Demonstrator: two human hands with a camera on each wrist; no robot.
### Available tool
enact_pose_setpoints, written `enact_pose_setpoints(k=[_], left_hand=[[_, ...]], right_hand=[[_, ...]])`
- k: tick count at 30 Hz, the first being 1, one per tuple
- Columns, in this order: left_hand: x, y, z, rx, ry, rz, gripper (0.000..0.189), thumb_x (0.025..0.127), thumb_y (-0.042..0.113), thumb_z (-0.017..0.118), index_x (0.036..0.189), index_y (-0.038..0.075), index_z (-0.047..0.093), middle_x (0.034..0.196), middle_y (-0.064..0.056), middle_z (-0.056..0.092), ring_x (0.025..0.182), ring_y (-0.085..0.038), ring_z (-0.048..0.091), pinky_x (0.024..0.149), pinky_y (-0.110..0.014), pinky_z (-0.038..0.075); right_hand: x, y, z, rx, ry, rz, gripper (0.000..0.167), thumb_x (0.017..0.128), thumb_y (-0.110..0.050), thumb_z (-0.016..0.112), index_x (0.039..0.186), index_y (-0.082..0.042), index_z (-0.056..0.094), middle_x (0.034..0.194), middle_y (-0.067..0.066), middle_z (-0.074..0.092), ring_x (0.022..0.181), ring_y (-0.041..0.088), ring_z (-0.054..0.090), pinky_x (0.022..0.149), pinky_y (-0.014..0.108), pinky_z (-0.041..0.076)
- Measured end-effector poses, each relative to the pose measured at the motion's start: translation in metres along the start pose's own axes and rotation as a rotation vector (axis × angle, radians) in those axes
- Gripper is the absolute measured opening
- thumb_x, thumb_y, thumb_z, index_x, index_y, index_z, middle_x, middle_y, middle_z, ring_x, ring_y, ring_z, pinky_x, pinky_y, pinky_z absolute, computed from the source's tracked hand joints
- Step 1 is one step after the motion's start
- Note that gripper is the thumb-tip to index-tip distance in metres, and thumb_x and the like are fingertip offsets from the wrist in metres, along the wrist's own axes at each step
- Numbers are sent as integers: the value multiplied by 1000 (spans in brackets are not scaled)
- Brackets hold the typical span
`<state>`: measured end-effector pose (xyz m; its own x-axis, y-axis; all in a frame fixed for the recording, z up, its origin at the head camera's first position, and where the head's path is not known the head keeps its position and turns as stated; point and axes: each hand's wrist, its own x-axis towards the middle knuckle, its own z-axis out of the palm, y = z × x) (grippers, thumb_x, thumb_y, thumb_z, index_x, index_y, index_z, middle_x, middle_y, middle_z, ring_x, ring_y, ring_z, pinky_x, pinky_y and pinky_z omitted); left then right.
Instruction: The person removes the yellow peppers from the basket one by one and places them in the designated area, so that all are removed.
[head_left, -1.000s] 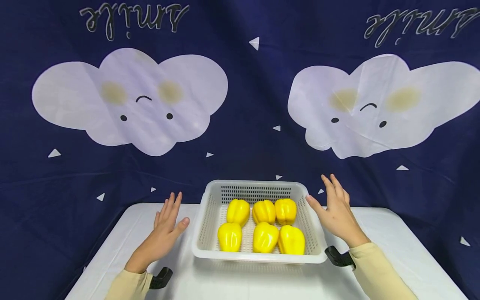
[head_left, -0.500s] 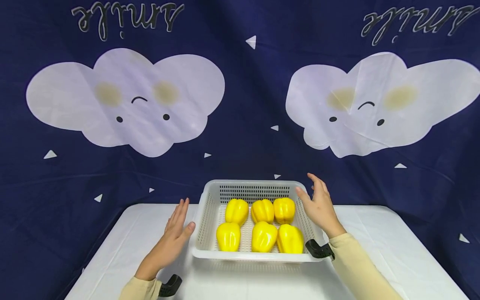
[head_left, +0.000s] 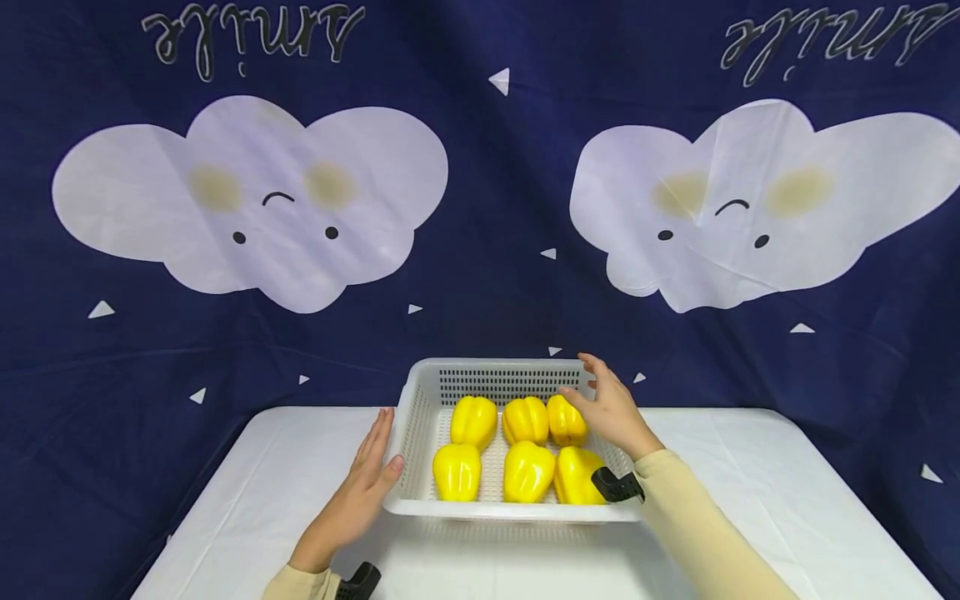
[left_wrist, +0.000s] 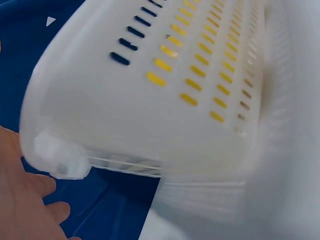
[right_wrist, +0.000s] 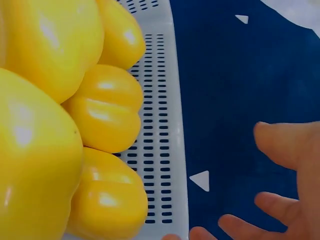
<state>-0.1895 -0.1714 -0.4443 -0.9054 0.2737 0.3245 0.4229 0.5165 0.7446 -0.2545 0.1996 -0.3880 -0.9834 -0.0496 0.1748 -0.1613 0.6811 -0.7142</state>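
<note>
A white slotted plastic basket (head_left: 480, 508) holds several glossy yellow bell peppers (head_left: 529, 472) in two rows. My left hand (head_left: 358, 496), fingers straight, stands beside the basket's left wall, its thumb overlapping the rim in the head view. In the left wrist view that slotted wall (left_wrist: 100, 110) fills most of the picture, with the fingers near its corner. My right hand (head_left: 613, 417) hovers over the basket's right back part, thumb and fingers spread and nothing between them. Below its thumb is the back right bell pepper (head_left: 566, 423). The right wrist view shows the peppers (right_wrist: 107, 107) left of the spread fingers.
The basket stands on a white-covered table (head_left: 750, 483) with rounded back corners. A dark blue cloth (head_left: 502, 192) with clouds, triangles and upside-down lettering hangs behind it. Black wrist-worn devices (head_left: 617, 485) sit below both hands.
My right hand has moved left, from outside the basket's right rim to over the back right bell pepper. My left hand has moved right, up to the left wall. The peppers lie as before.
</note>
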Motion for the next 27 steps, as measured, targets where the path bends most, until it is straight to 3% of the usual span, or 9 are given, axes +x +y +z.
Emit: enact_pose_setpoints(k=[12,27], left_hand=[[-3,-3,11,4,13,-36,69,106,29,48,161,5,14,167,-20,7,151,-46,7,112,-74,11],[-6,-8,15,104,28,-33,108,81,41,82,158,-3,20,166,-21,11,149,-49,14,109,-73,21]], right_hand=[[13,6,15,-124,-143,-26,70,98,-26,65,153,3,33,154,28,37,140,47,37,112,61,33],[20,7,29,-273,-188,8,70,93,-25,71,150,2,40,152,30,38,140,48,36,114,60,31]])
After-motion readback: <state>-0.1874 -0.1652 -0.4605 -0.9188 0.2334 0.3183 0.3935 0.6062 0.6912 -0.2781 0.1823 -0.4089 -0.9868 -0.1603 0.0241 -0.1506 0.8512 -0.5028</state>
